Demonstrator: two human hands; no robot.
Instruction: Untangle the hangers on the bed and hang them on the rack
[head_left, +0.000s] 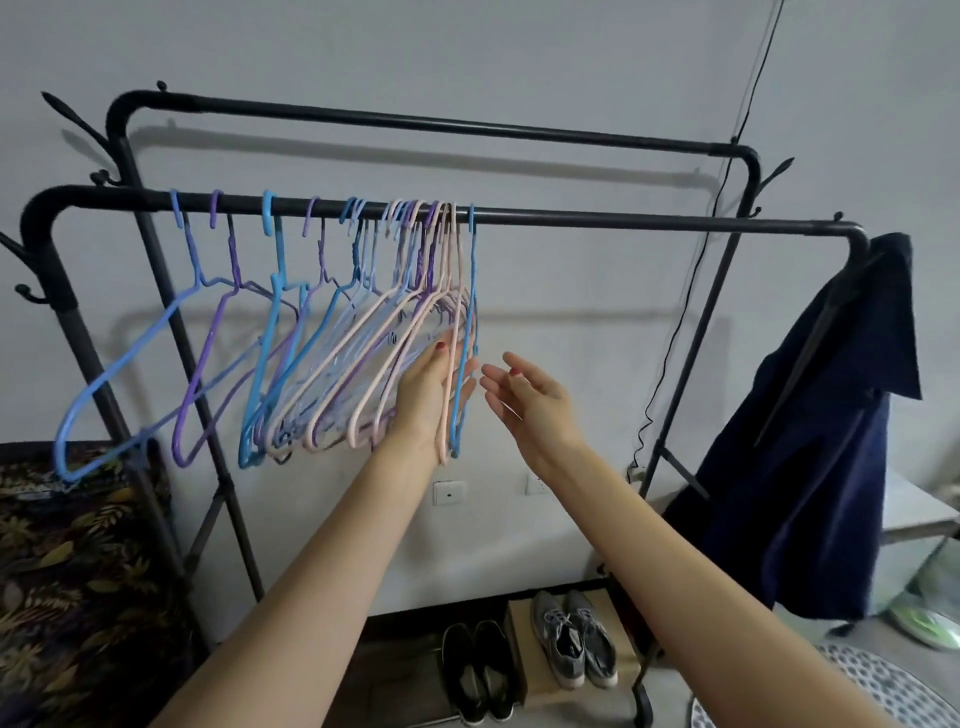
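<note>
Left hand (428, 395) is lying flat, fingers straight, against the bunched hangers (363, 332) at its 10 o'clock; right hand (530, 395), fingers loosely apart & holding nothing, is hovering just beside at 3 o'clock. Hangers are all hanging on the front rail of the rack (649, 219), w/ bare rail running toward 3 o'clock. Dark jacket (810, 426) is draping over the rack's right end, shoes (571, 639) sitting below at 6.

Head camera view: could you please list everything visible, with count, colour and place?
Rack: one, black, before the wall.
Hangers: many, blue, purple and pink, on the front rail, left of middle.
Jacket: one, navy, rack's right end.
Black shoes: one pair, floor under rack.
Grey sneakers: one pair, on a brown box.
Patterned fabric: one, dark, leafy, lower left.
Wall sockets: two, white, low on wall.
Left hand: open, touching the hangers.
Right hand: open, empty.
</note>
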